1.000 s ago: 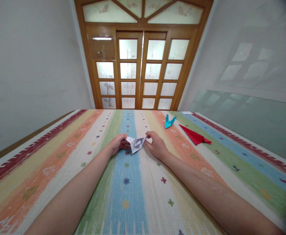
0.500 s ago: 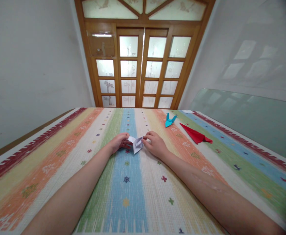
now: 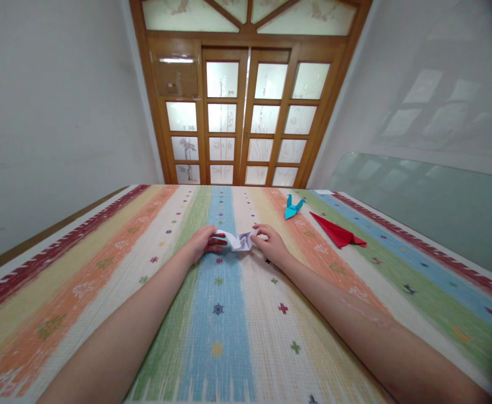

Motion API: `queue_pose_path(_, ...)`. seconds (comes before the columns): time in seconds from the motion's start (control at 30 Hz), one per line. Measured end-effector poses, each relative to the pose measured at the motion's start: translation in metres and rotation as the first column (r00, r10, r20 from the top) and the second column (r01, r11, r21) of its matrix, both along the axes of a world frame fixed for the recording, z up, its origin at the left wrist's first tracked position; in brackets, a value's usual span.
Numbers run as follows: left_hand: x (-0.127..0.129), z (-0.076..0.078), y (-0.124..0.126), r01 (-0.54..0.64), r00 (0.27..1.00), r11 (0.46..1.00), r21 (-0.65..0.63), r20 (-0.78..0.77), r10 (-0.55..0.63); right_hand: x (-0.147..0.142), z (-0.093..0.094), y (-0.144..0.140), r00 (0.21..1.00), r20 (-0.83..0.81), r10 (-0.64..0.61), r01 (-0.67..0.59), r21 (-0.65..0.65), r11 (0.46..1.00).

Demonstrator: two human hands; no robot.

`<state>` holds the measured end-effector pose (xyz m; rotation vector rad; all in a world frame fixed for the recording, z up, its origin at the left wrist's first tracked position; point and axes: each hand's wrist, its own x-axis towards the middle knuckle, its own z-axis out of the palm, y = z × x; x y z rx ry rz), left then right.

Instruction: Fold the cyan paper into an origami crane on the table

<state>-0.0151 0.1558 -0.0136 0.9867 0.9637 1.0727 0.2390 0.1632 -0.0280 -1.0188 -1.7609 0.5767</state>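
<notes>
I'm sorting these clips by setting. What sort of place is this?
Probably a room in a home, used for paper folding. A wooden door with frosted panes stands behind a striped tablecloth; both hands pinch a white paper, with a blue paper bird and a red folded paper nearby.

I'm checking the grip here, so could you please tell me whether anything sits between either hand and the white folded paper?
Nothing visible does. The left hand and the right hand each pinch an end of the white folded paper directly. The blue paper crane and red folded paper lie apart, farther right on the striped cloth.
</notes>
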Motion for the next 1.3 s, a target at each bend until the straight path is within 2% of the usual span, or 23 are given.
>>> queue_pose_path(0.33, -0.011, 0.001, 0.01, -0.192, 0.98, 0.979, -0.066, 0.038, 0.195, 0.003, 0.004, 0.001, 0.931, -0.364, -0.023, -0.086, -0.28, 0.956)
queue_pose_path(0.53, -0.021, -0.001, 0.016, -0.271, 0.961, 0.957, -0.102, 0.035, 0.276, 0.007, 0.003, 0.004, 0.87, -0.485, -0.084, -0.109, -0.356, 0.928)
queue_pose_path(0.77, -0.021, -0.002, 0.018, -0.309, 0.951, 0.948, -0.074, -0.032, 0.308, 0.007, 0.004, 0.004, 0.84, -0.529, -0.119, -0.108, -0.38, 0.919)
queue_pose_path(0.93, -0.017, -0.004, 0.016, -0.315, 0.934, 0.947, 0.056, -0.16, 0.32, 0.003, 0.006, -0.001, 0.863, -0.499, -0.077, -0.129, -0.365, 0.922)
queue_pose_path(1.1, -0.009, -0.003, 0.008, -0.288, 0.881, 0.901, 0.323, -0.279, 0.382, 0.001, 0.006, -0.004, 0.851, -0.525, -0.019, -0.214, -0.379, 0.9)
queue_pose_path(1.2, -0.003, 0.004, -0.005, -0.21, 0.86, 0.841, 0.499, -0.316, 0.402, 0.002, 0.005, -0.001, 0.805, -0.592, -0.025, -0.262, -0.392, 0.882)
queue_pose_path(1.3, 0.006, 0.015, -0.019, -0.053, 0.858, 0.793, 0.607, -0.379, 0.347, 0.004, 0.004, 0.003, 0.747, -0.664, -0.041, -0.31, -0.401, 0.862)
